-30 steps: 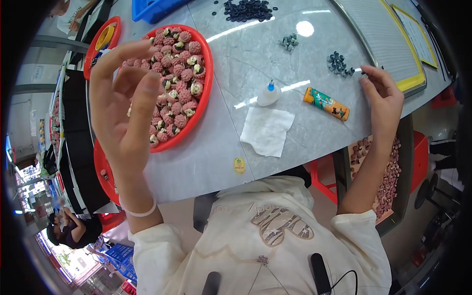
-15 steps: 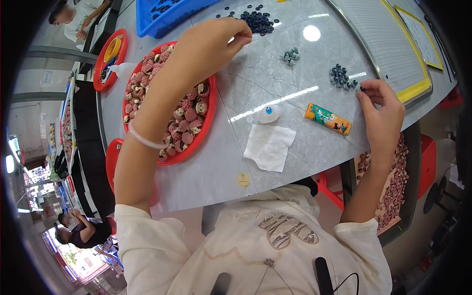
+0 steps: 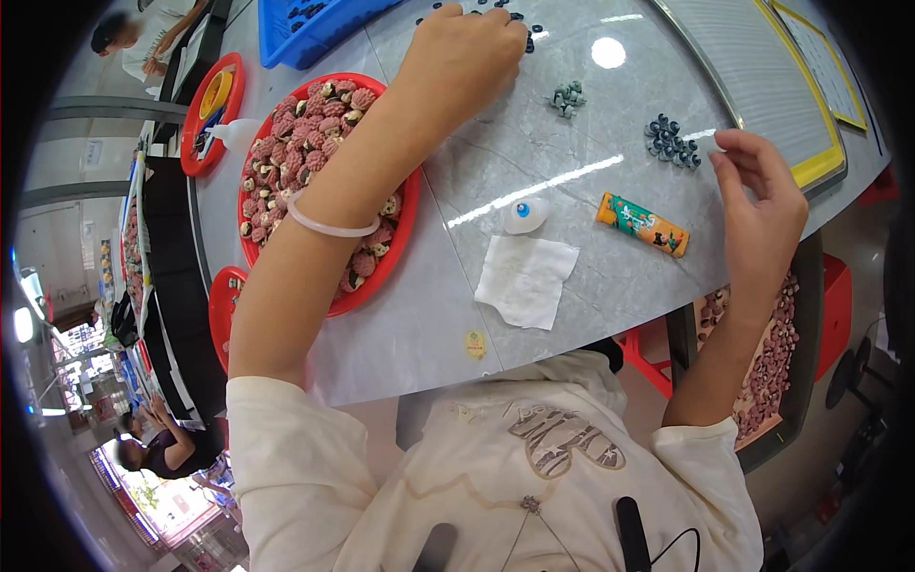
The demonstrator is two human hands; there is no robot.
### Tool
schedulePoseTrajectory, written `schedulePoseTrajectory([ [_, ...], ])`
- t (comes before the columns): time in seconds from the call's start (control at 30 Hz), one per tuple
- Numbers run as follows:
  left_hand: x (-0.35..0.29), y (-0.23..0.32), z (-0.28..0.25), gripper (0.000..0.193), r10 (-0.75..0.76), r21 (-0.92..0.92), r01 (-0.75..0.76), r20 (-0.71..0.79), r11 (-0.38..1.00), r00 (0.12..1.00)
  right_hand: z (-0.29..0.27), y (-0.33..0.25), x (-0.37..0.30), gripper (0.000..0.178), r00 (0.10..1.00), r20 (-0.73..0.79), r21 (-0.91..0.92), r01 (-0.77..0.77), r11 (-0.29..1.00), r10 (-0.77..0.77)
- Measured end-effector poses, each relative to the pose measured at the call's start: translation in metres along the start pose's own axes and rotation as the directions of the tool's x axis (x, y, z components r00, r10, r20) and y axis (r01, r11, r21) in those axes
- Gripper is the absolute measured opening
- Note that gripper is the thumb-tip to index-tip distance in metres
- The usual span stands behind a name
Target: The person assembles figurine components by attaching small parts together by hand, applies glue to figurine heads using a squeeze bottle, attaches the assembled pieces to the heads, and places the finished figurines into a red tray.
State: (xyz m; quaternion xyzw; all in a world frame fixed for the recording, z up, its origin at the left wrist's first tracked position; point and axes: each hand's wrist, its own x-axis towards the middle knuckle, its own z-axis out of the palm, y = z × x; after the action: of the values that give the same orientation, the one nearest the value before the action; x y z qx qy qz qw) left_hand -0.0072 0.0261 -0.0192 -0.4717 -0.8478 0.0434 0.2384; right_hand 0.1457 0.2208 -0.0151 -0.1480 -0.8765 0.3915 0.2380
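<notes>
At the far edge, my left hand (image 3: 467,59) covers most of a pile of small dark rings (image 3: 536,30). Its fingers curl downward, and the fingertips are hidden. On the right, my right hand (image 3: 760,186) hovers just beside a cluster of small dark, ring-like pieces (image 3: 673,143). Its thumb and index finger are a little apart, with nothing visible between them. Between the two hands lies a small heap of grey-green pieces (image 3: 566,98). Nearer to me are a small white bottle with a blue tip (image 3: 523,215), a white tissue (image 3: 526,281) and an orange-and-green packet (image 3: 643,225).
Left of the tiles, a red tray (image 3: 412,205) of pink and dark-and-cream pieces sits under my left forearm. A blue bin (image 3: 286,52) stands behind it. A yellow-edged frame (image 3: 822,172) lies far right. Below the table's right edge is a tray of pink pieces (image 3: 768,362).
My left hand has moved right, onto the dark ring pile. My right hand has drawn slightly right from the dark cluster; the dark piece at its fingertips is no longer visible there.
</notes>
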Motion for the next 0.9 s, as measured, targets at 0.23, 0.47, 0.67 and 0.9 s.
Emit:
schedulePoseTrajectory([
  [0.23,-0.011,0.000,-0.019,0.012,-0.223,-0.302,0.221,0.030,0.927,0.974,0.039,-0.017,0.013,0.017,0.862,0.205,-0.046,0.481,0.876,-0.463],
  [0.47,-0.053,0.015,-0.091,0.012,-0.476,-0.592,0.516,0.239,0.619,0.846,0.069,-0.016,0.029,0.009,0.713,0.347,-0.149,0.684,0.715,-0.609],
  [0.67,-0.115,0.036,-0.134,0.008,-0.525,-0.903,0.428,0.354,0.022,0.774,0.061,-0.035,0.036,0.008,0.715,0.454,-0.158,0.652,0.741,-0.532],
  [0.9,-0.138,0.078,-0.138,0.015,-0.584,-0.983,0.180,0.135,0.020,0.800,0.023,-0.058,0.017,0.015,0.920,0.174,0.154,0.327,0.933,-0.351],
])
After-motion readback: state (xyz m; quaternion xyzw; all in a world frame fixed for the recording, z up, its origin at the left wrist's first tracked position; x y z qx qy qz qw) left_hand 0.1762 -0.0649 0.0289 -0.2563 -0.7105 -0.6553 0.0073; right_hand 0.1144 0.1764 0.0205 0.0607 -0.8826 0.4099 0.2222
